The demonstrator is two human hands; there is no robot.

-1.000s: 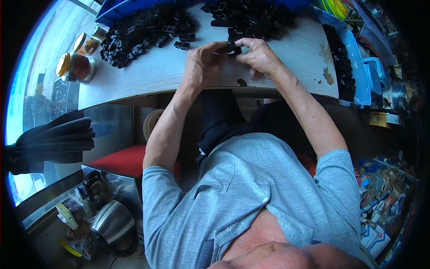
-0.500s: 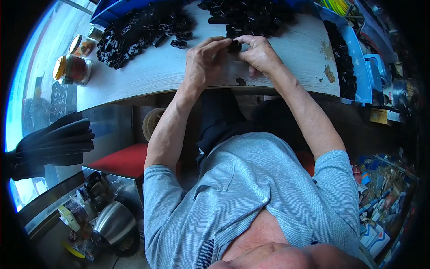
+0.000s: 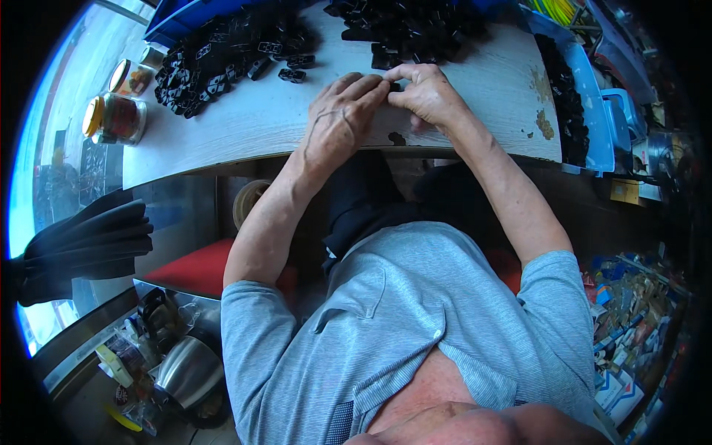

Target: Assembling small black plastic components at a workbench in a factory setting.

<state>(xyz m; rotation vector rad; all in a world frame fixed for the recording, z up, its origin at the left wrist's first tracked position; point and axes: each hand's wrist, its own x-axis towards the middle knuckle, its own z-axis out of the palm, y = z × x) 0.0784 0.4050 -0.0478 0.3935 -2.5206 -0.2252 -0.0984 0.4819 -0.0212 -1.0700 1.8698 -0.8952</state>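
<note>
Between my two hands, above the white table (image 3: 245, 133), is a small black plastic part (image 3: 396, 87), mostly covered by my fingers. My right hand (image 3: 428, 95) pinches it between thumb and index finger. Over its left side lie the closed fingers of my left hand (image 3: 343, 111), back of the hand upward; its thumb is hidden, and what it grips there is the same part as far as I can see. Beyond the hands spreads a heap of black plastic parts (image 3: 415, 33). Another heap of black oblong parts (image 3: 196, 78) lies farther left, with a few loose pieces near its edge.
Two lidded jars (image 3: 119, 119) stand at the table's left end. A blue bin (image 3: 174, 22) sits at the back left, and a light-blue bin (image 3: 598, 130) of black parts at the right. A steel kettle (image 3: 189, 371) stands low at the left.
My left hand has turned so its back faces up and its fingers cover more of the black part. Both hands have come slightly nearer to me.
</note>
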